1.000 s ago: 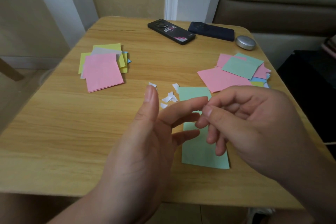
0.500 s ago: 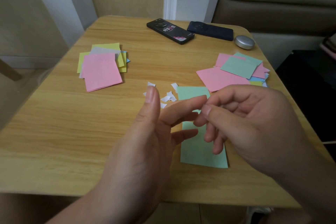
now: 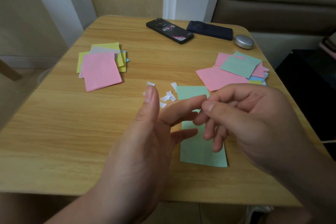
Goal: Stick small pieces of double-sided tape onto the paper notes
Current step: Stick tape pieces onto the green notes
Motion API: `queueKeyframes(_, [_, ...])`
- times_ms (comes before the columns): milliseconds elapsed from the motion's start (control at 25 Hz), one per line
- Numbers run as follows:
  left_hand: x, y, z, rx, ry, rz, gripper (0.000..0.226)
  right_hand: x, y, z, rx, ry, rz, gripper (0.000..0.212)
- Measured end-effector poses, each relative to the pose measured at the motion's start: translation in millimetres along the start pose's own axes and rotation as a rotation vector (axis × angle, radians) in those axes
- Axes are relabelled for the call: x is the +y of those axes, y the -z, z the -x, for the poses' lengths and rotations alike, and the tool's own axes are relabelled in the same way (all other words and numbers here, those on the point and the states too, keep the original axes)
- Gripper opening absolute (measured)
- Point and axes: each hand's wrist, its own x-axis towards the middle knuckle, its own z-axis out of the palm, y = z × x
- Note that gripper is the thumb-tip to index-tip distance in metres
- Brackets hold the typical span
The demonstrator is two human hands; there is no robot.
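On the far left of the light wooden table [image 3: 54, 132] lies a stack of paper notes [image 3: 101, 71], pink on top with yellow, grey and blue edges showing. Near the middle, small curled white scraps of double-sided tape [image 3: 167, 98] are scattered; one is partly hidden behind the left thumb. The left hand [image 3: 138, 151] is raised, fingers spread and nearly straight. Under both hands a pale green rectangular note [image 3: 201, 151] lies flat, its middle covered by fingers. The right hand [image 3: 254, 123], fingers curled, closes thumb and forefinger against the left index fingertip; whether tape sits between them cannot be made out. To the right is a loose pile of pink, green, blue and yellow notes [image 3: 234, 71].
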Motion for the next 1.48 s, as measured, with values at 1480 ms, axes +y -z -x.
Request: queueKeyframes(1480, [54.6, 38.8, -21.7, 0.379, -0.077, -0.138, 0.026, 4.9, 4.2, -43.5, -0.148, 0.302, 0.588, 0.011])
